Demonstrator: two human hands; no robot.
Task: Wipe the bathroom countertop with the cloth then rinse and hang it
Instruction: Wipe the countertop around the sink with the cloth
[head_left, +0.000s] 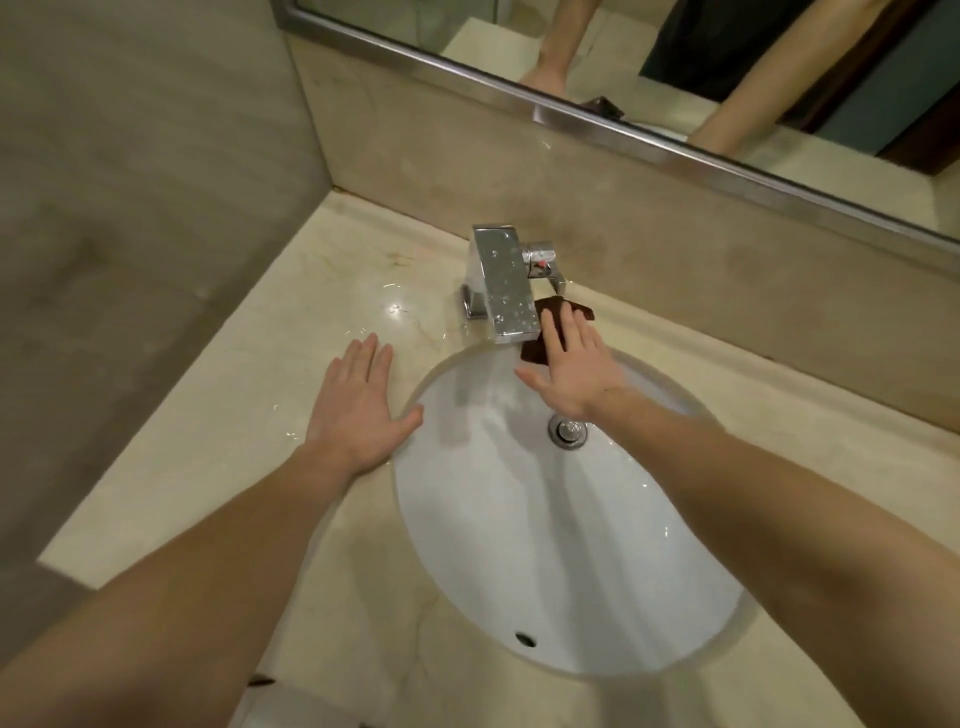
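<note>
Beige marble forms the bathroom countertop (218, 395), which wraps around a white oval undermount sink (545, 545) with a chrome drain (569, 430) in its far half. A dark brown cloth (556, 322) lies on the countertop at the far rim of the sink, just right of the square chrome faucet (501, 283), whose spout reaches toward the basin. The right hand (574, 364) presses flat on the cloth, its fingers straight and close together with the thumb spread out to the left over the basin edge; parts of the cloth show beyond the fingertips and under the palm's left side. The left hand (358, 410) rests flat on the countertop left of the sink, fingers straight and together, thumb splayed toward the sink rim. Water streaks and droplets glisten on the marble between the left hand and the faucet. Along the far wall a metal-framed mirror (675, 62) reflects both forearms.
</note>
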